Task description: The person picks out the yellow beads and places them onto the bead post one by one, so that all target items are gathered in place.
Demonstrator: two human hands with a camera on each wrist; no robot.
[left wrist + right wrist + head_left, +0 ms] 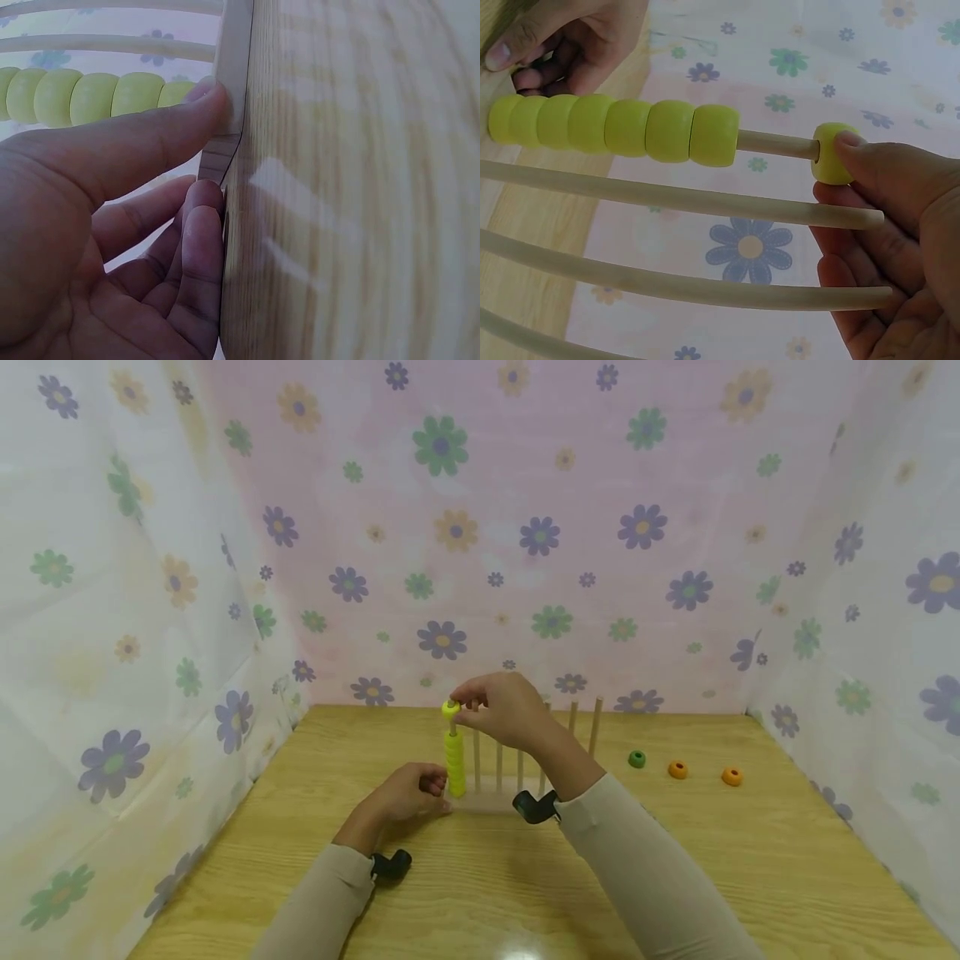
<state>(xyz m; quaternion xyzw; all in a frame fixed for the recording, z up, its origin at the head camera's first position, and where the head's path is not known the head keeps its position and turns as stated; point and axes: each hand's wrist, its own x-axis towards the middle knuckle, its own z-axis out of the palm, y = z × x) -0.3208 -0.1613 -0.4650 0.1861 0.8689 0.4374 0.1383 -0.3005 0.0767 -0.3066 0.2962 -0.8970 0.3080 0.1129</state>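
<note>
A wooden peg rack stands on the table, its thin upright pegs in a row. Several yellow-green beads are stacked on the leftmost peg. At that peg's top, my right hand pinches one more yellow-green bead between thumb and fingers; the bead is around the peg's tip, with bare peg between it and the stack. My left hand grips the left end of the base, its thumb on the wood and its curled fingers at the end, low by the table.
Right of the rack, a green bead and two orange beads, one nearer and one farther right, lie on the wooden table. Bare pegs rise behind my right hand. Flowered cloth hangs at the back and sides.
</note>
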